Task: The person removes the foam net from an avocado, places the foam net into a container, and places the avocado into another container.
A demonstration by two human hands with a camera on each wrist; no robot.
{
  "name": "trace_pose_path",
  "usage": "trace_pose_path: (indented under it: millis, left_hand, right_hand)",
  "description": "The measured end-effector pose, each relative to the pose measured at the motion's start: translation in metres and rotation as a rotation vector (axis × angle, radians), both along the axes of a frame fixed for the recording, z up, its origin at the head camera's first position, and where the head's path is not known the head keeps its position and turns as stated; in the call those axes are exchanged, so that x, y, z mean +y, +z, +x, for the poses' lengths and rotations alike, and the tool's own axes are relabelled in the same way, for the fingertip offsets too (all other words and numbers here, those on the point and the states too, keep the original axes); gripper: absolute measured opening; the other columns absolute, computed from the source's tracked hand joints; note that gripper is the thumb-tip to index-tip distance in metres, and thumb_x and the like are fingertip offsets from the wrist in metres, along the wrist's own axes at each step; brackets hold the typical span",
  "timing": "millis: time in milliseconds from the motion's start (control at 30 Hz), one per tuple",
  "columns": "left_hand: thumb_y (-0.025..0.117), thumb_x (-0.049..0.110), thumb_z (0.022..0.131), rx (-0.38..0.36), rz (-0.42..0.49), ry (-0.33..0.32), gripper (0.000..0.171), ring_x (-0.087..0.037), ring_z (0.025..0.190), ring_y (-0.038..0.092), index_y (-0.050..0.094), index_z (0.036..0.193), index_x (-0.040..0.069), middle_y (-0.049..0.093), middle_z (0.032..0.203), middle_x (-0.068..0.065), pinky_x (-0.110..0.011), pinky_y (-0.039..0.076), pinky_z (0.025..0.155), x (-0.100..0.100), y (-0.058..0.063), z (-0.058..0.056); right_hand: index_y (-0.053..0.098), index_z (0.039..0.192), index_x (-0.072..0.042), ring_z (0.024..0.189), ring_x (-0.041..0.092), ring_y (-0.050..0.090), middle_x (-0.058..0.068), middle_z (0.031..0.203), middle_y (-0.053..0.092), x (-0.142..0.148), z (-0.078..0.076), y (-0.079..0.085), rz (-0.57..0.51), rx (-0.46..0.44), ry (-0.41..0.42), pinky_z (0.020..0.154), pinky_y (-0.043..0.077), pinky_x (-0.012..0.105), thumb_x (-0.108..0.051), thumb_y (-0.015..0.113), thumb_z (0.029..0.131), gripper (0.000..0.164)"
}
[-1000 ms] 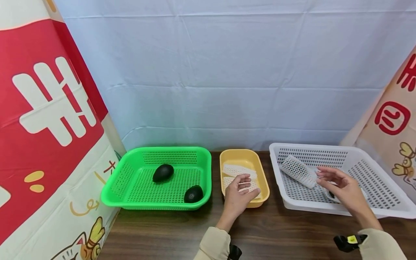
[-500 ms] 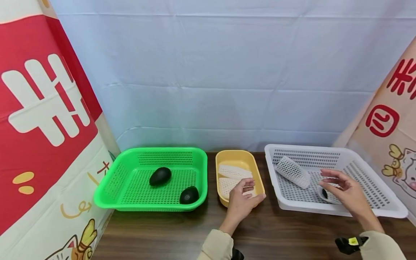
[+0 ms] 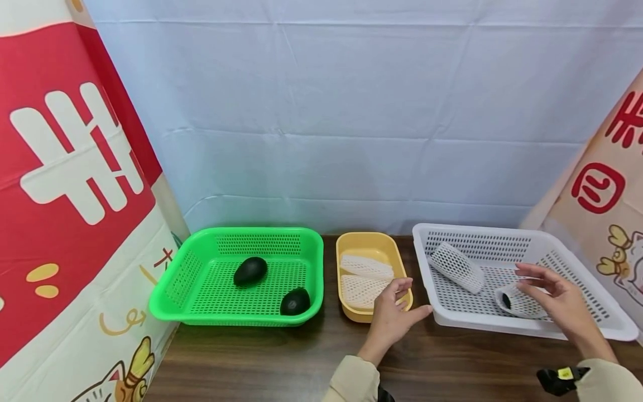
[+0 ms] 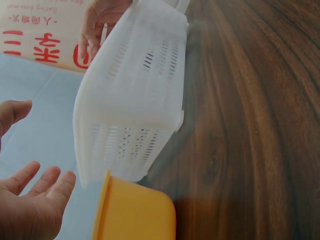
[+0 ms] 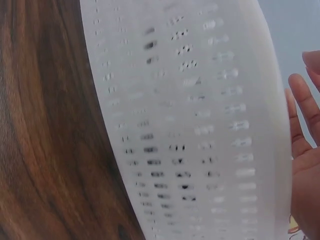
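Observation:
My left hand [image 3: 394, 315] is held with fingers apart over the right front corner of a yellow tray [image 3: 369, 240]. Two white foam net sleeves [image 3: 365, 267] lie flat in that tray. My right hand [image 3: 562, 301] hovers above the front part of a white basket [image 3: 482, 319], thumb and fingers spread, holding nothing. Just left of it and partly covered lies a dark fruit in a white foam net [image 3: 519, 304], its black end showing. Farther left in the basket rests another net-sleeved fruit [image 3: 457, 267]. In the left wrist view, the left fingers [image 4: 59, 190] are loosely bent around nothing.
A green basket [image 3: 236, 320] stands at the left with two dark avocado-like fruits [image 3: 250, 271] in it. All containers sit on a dark wooden table [image 3: 281, 357]. A pale cloth [image 3: 311, 111] hangs behind, with printed cloths at both sides.
Both hands have moved right. The right hand has drawn away from the net-sleeved fruit in front, so more of that fruit shows. The left hand has uncovered more of the yellow tray.

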State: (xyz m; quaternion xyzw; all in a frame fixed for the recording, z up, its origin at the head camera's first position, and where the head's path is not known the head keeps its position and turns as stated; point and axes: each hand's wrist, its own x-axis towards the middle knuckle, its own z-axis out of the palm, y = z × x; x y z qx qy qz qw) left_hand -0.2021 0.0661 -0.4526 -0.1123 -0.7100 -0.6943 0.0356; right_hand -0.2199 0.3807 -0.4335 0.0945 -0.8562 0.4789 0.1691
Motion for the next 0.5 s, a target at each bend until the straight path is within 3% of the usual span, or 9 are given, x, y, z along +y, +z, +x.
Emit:
trace_pose_path:
  millis: [300, 500]
  left_hand:
    - [0.078, 0.02, 0.067, -0.014, -0.027, -0.021, 0.053, -0.012, 0.112, 0.045, 0.054, 0.114, 0.022, 0.048, 0.118, 0.009, -0.021, 0.042, 0.083, 0.01, -0.002, 0.003]
    - [0.078, 0.024, 0.068, 0.025, -0.091, -0.023, 0.063, -0.011, 0.114, 0.043, 0.048, 0.123, 0.019, 0.046, 0.122, 0.01, -0.023, 0.04, 0.086, 0.016, -0.003, 0.0]
  right_hand:
    - [0.052, 0.121, -0.005, 0.087, -0.004, 0.05, -0.01, 0.102, 0.054, 0.013, -0.001, 0.0, 0.046, -0.014, -0.03, 0.065, 0.041, 0.009, -0.008, 0.061, 0.084, 0.038]
    - [0.052, 0.12, -0.003, 0.083, -0.004, 0.051, -0.015, 0.099, 0.055, 0.025, -0.005, -0.001, 0.048, -0.005, -0.05, 0.064, 0.039, 0.008, -0.009, 0.062, 0.084, 0.039]
